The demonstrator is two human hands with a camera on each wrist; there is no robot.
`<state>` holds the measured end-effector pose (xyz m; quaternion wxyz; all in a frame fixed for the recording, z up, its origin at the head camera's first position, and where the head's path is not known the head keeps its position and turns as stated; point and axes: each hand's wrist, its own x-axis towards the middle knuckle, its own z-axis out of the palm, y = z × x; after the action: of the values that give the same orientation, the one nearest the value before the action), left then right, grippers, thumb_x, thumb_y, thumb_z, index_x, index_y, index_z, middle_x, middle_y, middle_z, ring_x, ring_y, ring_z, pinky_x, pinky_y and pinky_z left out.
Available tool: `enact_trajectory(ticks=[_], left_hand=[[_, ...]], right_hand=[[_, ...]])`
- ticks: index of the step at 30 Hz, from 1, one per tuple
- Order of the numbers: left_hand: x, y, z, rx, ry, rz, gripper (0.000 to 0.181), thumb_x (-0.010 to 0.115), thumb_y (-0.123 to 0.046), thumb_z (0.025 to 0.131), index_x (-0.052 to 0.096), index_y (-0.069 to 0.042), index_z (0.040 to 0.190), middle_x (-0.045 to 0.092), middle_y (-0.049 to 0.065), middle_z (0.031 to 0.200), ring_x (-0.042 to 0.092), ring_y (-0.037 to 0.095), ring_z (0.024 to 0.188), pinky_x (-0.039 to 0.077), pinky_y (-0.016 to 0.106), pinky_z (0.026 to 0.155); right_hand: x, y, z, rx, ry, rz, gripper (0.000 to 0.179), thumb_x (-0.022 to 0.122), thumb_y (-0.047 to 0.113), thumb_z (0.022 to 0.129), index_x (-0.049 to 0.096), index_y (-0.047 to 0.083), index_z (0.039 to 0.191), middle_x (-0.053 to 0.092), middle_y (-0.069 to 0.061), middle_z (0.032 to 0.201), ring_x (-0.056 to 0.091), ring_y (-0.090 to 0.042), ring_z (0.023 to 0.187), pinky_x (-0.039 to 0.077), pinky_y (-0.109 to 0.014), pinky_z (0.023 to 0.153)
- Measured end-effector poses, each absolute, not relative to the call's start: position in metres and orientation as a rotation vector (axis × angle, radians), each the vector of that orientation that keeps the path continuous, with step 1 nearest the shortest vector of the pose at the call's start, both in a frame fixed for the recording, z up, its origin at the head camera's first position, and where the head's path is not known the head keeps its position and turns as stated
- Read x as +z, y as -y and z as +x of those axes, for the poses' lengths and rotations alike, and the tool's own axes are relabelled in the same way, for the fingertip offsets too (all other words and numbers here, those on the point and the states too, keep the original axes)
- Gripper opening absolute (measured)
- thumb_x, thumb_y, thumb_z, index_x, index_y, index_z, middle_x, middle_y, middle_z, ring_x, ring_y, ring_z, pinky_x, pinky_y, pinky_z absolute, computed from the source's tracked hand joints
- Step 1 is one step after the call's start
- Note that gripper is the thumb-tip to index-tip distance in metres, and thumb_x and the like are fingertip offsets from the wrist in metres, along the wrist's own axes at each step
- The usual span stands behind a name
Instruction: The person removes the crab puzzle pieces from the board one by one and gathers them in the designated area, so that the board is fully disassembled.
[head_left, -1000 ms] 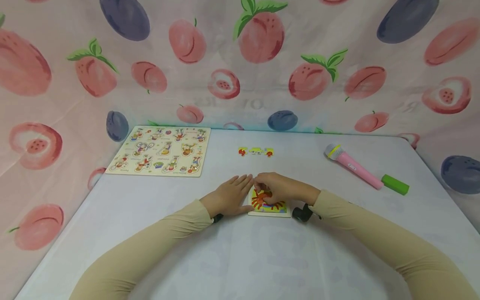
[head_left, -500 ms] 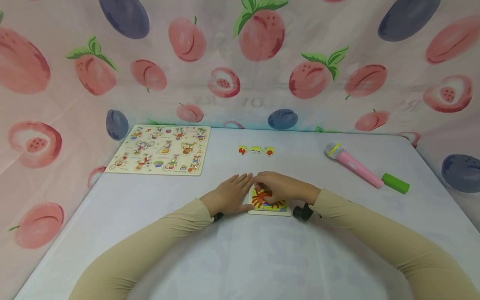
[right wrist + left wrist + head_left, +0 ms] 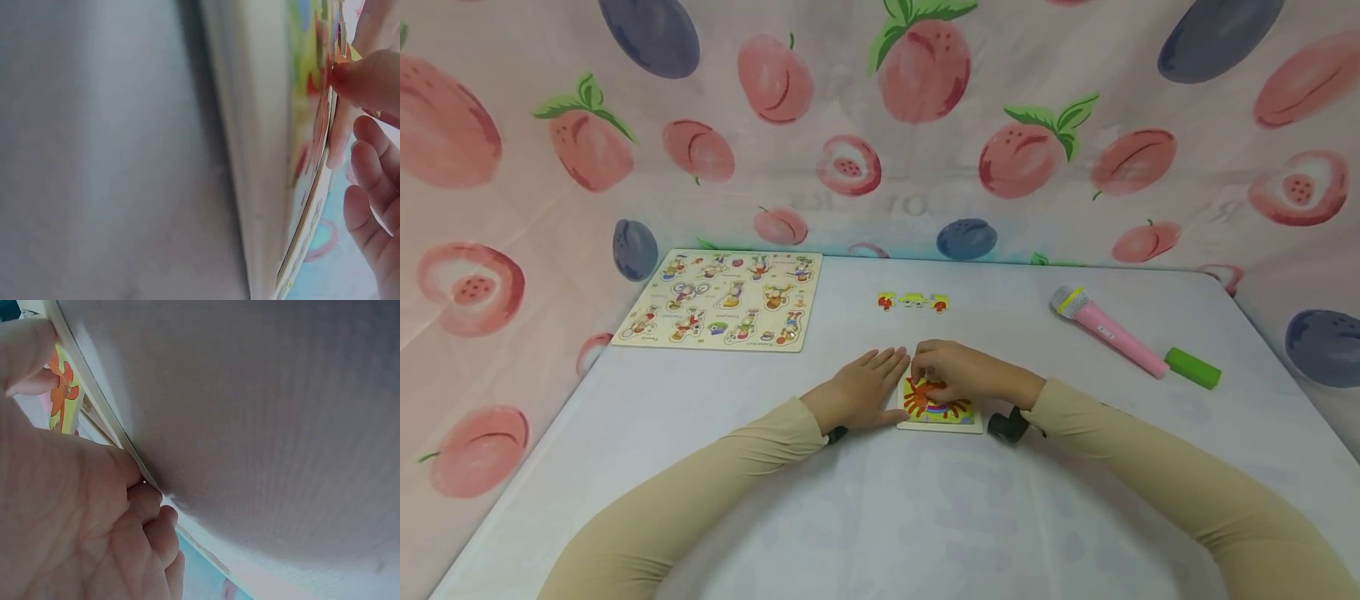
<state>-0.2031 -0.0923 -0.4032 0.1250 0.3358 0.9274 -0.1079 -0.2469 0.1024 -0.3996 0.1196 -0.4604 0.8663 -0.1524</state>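
Bracing left edge of crab puzzle board [image 3: 942, 427], mid-bench [image 3: 970, 500], with left hand [image 3: 853, 390], fingers straight; pinching puzzle piece [image 3: 64, 392] in fingers of right hand [image 3: 953, 372], seemingly to seat it; best to line up edges, then press level; counting one crab puzzle board, three loose pieces [image 3: 913, 297] far, one picture board [image 3: 715, 302] far left, one microphone [image 3: 1108, 332], one green block [image 3: 1192, 367] right.

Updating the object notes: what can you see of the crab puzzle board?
Squarish, the crab puzzle board lies flat on the white table; it looks wooden, a pale rim round a yellow picture of an orange-red crab. The left wrist view shows brown inside the rim. The left hand touches its left edge; the right hand hides its upper part, fingers pinching a crab piece.
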Motion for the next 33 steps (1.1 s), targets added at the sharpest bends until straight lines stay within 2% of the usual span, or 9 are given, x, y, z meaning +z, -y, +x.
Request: enact_trajectory(ticks=[8, 17, 24, 33], left_hand=[[-0.4, 0.092, -0.201, -0.303, -2.717, 0.988, 0.082, 0.039, -0.06, 0.093, 0.018, -0.005, 0.15, 0.018, 0.009, 0.158, 0.019, 0.022, 0.146, 0.019, 0.035, 0.12], [-0.401, 0.093, -0.202, -0.287, -2.708, 0.976, 0.082, 0.039, -0.06, 0.093, 0.016, -0.006, 0.151, 0.017, 0.008, 0.158, 0.017, 0.022, 0.146, 0.018, 0.035, 0.12], [-0.402, 0.092, -0.202, -0.289, -2.706, 0.968, 0.082, 0.038, -0.06, 0.093, 0.016, -0.006, 0.151, 0.016, 0.007, 0.159, 0.016, 0.021, 0.147, 0.017, 0.035, 0.12], [-0.403, 0.092, -0.202, -0.285, -2.702, 0.958, 0.083, 0.038, -0.06, 0.093, 0.015, -0.006, 0.151, 0.015, 0.007, 0.159, 0.015, 0.021, 0.147, 0.016, 0.034, 0.12]], right_hand=[[-0.399, -0.105, -0.248, -0.411, -2.561, -1.391, 0.02, 0.075, 0.018, 0.079, 0.072, 0.01, 0.097, 0.059, 0.002, 0.091, 0.053, -0.009, 0.082, 0.052, -0.024, 0.078], [-0.402, -0.106, -0.255, -0.544, -2.455, -1.244, 0.023, 0.074, 0.016, 0.08, 0.073, 0.01, 0.102, 0.064, 0.002, 0.088, 0.052, -0.007, 0.075, 0.049, -0.015, 0.071], [-0.404, -0.106, -0.256, -0.595, -2.442, -1.226, 0.023, 0.074, 0.015, 0.08, 0.073, 0.009, 0.102, 0.063, 0.001, 0.085, 0.05, -0.006, 0.069, 0.049, -0.015, 0.062], [-0.413, -0.113, -0.262, -0.787, -2.365, -1.072, 0.022, 0.076, 0.014, 0.078, 0.071, 0.011, 0.099, 0.061, 0.002, 0.078, 0.051, -0.009, 0.067, 0.047, -0.017, 0.059]])
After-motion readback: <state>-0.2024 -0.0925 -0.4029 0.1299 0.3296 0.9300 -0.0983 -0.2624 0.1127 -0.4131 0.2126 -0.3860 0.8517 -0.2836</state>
